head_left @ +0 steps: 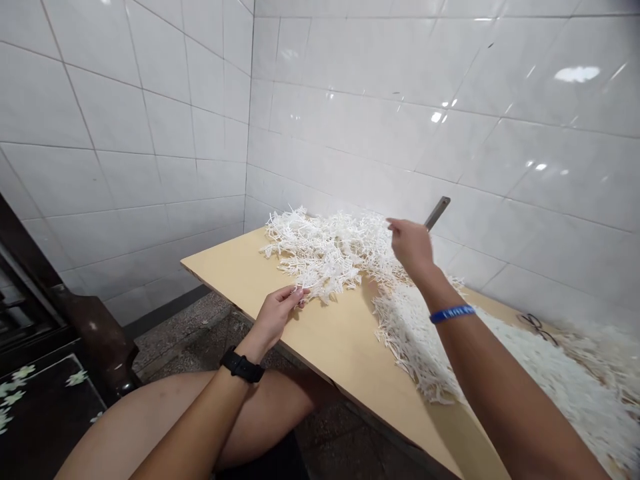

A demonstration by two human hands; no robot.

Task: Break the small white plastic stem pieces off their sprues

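Note:
A loose pile of thin, branched white strands (325, 250) lies toward the far end of the tan board (325, 337). My left hand (280, 308), with a black watch on the wrist, is at the pile's near edge, thumb and fingers pinched on a few white strands. Above the pile's right side my right hand (413, 247) is closed, knuckles up, a blue wristband behind it. From behind this hand juts a flat grey metal strip (438, 212). The fingers hide whether they hold it. Beneath the right forearm spreads a flatter, denser layer of short white pieces (425, 347).
Dark-handled scissors (537, 327) lie by the wall at right, near more pale strands (600, 353). White tiled walls (350, 100) border the board's far side. At lower left, white flowers (15, 393) lie on a dark surface beside a dark wooden frame (95, 320).

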